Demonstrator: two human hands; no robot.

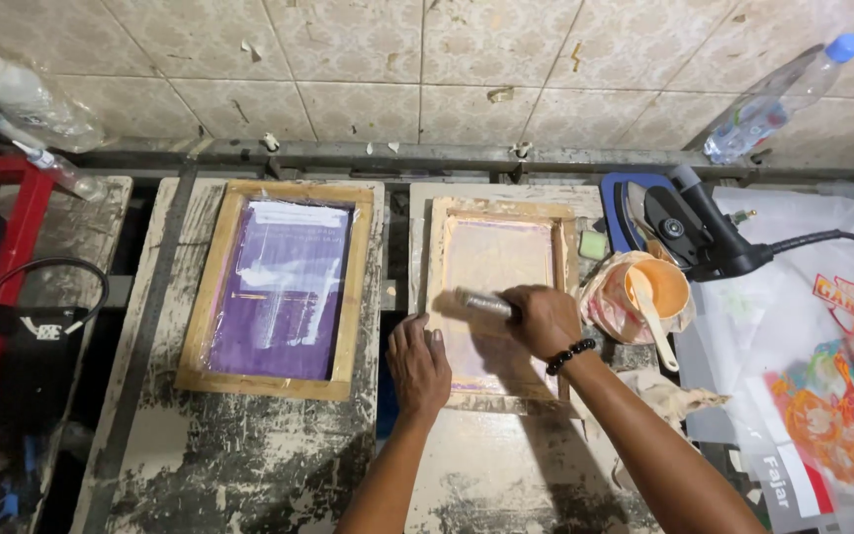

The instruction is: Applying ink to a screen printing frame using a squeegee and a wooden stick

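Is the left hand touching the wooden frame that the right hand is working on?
Touching: the head view shows the left hand pressing flat on the wooden frame's lower-left corner.

Pale wood-framed screen [498, 297] flat on table; squeegee [484, 302] atop.

Bare arms, black bead bracelet [570, 355] (right wrist)

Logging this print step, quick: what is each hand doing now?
Left hand: open, flat on the wooden screen frame.
Right hand: closed around a squeegee handle.
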